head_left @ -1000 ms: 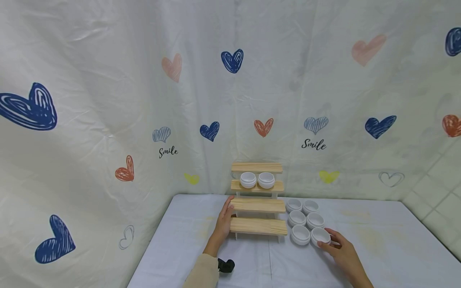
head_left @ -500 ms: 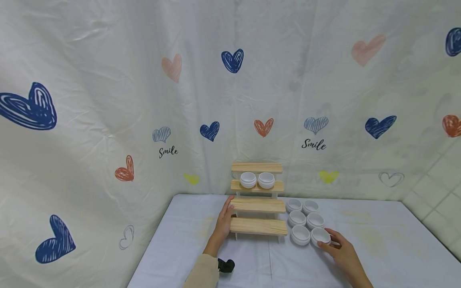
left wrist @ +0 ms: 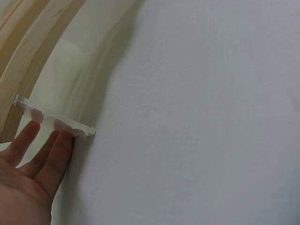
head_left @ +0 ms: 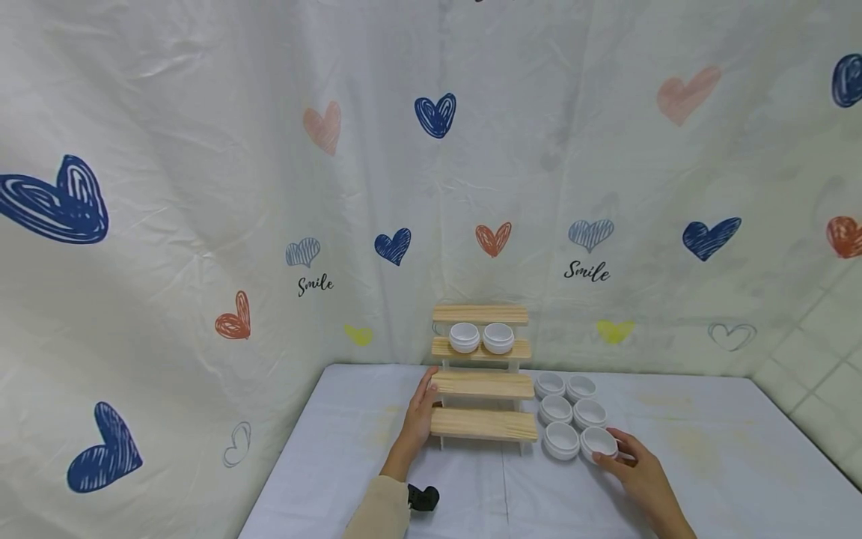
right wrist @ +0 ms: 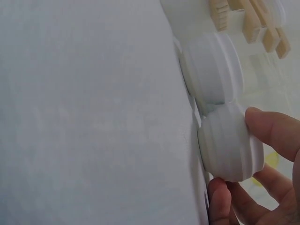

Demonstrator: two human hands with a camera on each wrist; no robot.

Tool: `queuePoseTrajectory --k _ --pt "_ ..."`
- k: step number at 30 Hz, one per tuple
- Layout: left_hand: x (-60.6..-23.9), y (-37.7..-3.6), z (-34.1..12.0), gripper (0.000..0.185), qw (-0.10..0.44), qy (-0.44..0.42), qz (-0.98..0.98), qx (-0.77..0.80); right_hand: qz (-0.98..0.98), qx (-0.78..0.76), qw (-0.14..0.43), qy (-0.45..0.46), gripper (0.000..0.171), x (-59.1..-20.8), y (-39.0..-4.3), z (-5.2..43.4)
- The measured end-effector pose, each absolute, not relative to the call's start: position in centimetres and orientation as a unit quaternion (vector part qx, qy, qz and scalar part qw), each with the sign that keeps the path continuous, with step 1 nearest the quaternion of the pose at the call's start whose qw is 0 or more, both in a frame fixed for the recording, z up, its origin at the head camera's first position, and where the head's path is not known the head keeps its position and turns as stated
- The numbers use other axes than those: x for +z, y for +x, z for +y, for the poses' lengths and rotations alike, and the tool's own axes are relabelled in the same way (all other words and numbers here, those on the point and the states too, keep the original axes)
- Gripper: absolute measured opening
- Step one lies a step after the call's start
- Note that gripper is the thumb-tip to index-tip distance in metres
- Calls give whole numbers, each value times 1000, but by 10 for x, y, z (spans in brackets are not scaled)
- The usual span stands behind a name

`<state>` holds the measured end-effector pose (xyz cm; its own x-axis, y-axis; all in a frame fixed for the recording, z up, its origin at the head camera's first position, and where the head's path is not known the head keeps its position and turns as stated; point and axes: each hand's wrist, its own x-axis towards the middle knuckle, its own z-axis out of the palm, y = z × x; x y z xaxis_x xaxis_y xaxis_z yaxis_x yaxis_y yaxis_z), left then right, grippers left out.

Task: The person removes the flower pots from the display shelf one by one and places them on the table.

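Observation:
A stepped wooden display stand with white supports stands on the table. My left hand is at its left side; in the left wrist view, fairly straight fingers touch a white side support. My right hand pinches the front right white bowl, thumb at the rim and other fingers against its outside. In the right wrist view that bowl stands beside another white bowl. Two white bowls sit side by side on the stand's second-highest step.
Several more white bowls stand in two columns right of the stand. A small black object shows beside the left sleeve. White cloth covers the table, and a heart-printed curtain hangs behind it.

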<state>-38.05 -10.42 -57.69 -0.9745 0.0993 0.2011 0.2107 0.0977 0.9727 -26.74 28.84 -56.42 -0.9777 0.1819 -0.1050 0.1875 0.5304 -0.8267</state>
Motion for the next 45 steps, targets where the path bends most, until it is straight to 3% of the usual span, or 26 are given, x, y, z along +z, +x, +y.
queuePoseTrajectory --k 16,26,37,45 --pt "-577 -378 -100 45 34 -94 -739 -666 859 -499 5 116 90 -564 -265 294" --pt "-575 -377 -101 51 35 -97 -741 -663 816 -522 -146 201 58 -527 -257 269" --pt "-572 -375 -100 46 29 -91 -743 -663 828 -535 -160 57 38 -487 -271 215" --pt "-572 -377 -102 46 32 -87 -741 -665 852 -505 -132 -34 39 -472 -302 174"
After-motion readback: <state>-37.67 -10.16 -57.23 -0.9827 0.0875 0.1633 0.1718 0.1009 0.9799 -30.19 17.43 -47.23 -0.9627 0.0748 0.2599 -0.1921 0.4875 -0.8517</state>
